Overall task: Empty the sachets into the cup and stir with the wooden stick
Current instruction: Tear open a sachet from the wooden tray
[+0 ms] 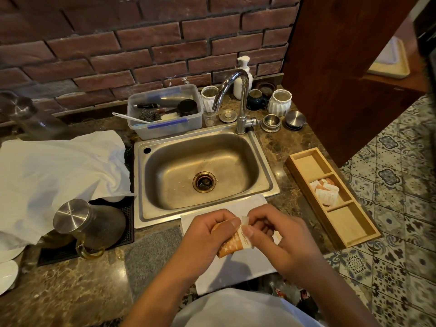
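Both hands pinch one orange-and-white paper sachet (232, 241). Left hand (203, 237) is closed around its body, thumb pressed on the front. Right hand (276, 237) nips the white top corner between thumb and forefinger, other fingers curled. Looks like the tear-open step; I can't tell whether the seal has started to part.

Relative to the grip: directly under it, a white folded cloth (238, 265) on the marble-pattern tabletop (70, 291). Just beyond, the stainless steel sink (200, 171). Off to the right, well apart, a long wooden three-compartment tray (346, 223) with more orange-and-white sachets (324, 191) in its middle compartment; the end compartments look empty. To the left, a glass jug with a steel lid (87, 223) on a black mat.

Progress, as a judgement: early. Nothing is poured, several sachets are left in the tray. No target cup is obvious near the grip; a dark mug (256, 99) and white ribbed cups sit far back by the tap. No wooden stick visible. Stirring not begun.
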A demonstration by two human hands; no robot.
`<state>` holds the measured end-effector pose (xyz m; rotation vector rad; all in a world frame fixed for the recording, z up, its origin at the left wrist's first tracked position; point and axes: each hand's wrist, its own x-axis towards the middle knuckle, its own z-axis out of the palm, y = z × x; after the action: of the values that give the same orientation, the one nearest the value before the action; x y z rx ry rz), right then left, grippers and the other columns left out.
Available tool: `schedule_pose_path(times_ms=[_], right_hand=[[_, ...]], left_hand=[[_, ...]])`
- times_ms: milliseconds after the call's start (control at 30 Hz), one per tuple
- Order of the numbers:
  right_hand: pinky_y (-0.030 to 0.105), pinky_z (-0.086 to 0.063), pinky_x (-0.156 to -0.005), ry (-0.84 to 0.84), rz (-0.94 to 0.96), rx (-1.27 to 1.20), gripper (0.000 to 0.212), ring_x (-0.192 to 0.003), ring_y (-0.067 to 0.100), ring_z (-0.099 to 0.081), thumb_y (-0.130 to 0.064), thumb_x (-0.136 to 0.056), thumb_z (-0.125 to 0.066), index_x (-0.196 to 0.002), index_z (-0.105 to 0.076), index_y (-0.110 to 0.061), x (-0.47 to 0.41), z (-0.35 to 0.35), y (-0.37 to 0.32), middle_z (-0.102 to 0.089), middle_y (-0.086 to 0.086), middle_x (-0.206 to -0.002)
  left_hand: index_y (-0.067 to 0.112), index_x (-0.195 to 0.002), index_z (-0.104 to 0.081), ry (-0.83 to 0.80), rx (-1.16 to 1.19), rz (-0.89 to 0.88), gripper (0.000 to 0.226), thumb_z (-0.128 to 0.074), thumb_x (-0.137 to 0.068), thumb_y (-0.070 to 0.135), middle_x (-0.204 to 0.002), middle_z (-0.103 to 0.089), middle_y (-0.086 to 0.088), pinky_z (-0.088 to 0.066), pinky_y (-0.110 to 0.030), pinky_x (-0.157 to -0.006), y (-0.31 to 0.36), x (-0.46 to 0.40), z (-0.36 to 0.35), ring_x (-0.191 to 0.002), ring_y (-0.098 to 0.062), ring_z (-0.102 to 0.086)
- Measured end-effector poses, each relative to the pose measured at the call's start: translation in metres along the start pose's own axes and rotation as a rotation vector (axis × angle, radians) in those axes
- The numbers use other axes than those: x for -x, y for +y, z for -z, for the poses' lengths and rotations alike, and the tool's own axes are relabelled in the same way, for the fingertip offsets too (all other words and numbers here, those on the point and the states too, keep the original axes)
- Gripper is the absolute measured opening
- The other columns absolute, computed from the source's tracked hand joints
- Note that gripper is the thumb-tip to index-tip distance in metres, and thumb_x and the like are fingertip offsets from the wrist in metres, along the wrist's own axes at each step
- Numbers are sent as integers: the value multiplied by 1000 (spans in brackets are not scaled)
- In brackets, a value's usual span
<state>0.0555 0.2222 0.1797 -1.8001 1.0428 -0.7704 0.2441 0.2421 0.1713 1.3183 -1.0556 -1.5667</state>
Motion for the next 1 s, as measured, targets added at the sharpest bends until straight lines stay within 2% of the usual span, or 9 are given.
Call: schedule_pose_path(times_ms=[67,167,333,500,600,800,867,1000], right_hand=[[36,-52,-60,-54,-18,-7,9,-72,18,-62,-36,-94,-61,-96,-64,-27,-1,3,1,-66,-7,-78],[36,-54,-61,-98,-35,-28,7,-73,20,-63,-28,-95,-61,-95,-66,-24,-2,6,2,-67,-5,-79],[38,-54,-60,-75,-30,-55,12,-71,19,-64,-33,-95,-58,-95,-66,-24,-2,5,4,-67,-5,-77],[40,-54,-61,-60,-32,-60,4,-70,19,-63,-25,-96,-61,-94,-65,-25,0,4,5,-66,-8,-75],[42,-53,-64,-44,-68,-86,9,-71,21,-63,-18,-95,-67,-96,-66,-27,1,5,6,-67,-4,-76],[33,-54,-64,-60,-96,-88,9,-70,20,-65,-28,-92,-66,-99,-66,-33,2,7,4,-69,1,-75],[36,-55,-63,-46,-67,-79,8,-70,21,-65,-26,-95,-66,-101,-67,-32,2,7,4,-68,1,-77],[33,-55,-63,14,-21,-91,11,-71,19,-66,-18,-95,-67,-100,-69,-27,0,3,2,-68,-3,-77]], left_hand=[[11,-77,-72,-8,-4,-1,24,-62,-88,29,-67,-59,-14,-41,-21,-55,0,0,1,-62,-22,-50],[4,-79,-71,-17,-13,3,28,-61,-88,29,-67,-60,-12,-41,-19,-54,0,0,1,-59,-15,-52],[0,-83,-68,-59,-26,-25,33,-60,-92,30,-69,-59,-13,-43,-18,-56,0,2,1,-60,-16,-53],[2,-81,-69,-37,-42,-50,30,-65,-94,28,-65,-59,-6,-43,-17,-55,-1,4,0,-56,-9,-52],[1,-81,-69,-34,-53,-54,31,-64,-92,30,-65,-59,-7,-43,-17,-56,-2,6,0,-57,-11,-51],[1,-81,-69,-30,-42,-44,30,-64,-94,28,-65,-60,-7,-44,-18,-56,-3,7,-1,-57,-12,-53],[-1,-83,-70,-38,-16,-42,32,-62,-91,30,-67,-62,-11,-47,-21,-57,-2,8,-1,-58,-16,-56],[-2,-86,-70,-31,62,-38,33,-67,-93,30,-70,-63,-16,-48,-23,-56,-5,5,0,-56,-18,-57]])
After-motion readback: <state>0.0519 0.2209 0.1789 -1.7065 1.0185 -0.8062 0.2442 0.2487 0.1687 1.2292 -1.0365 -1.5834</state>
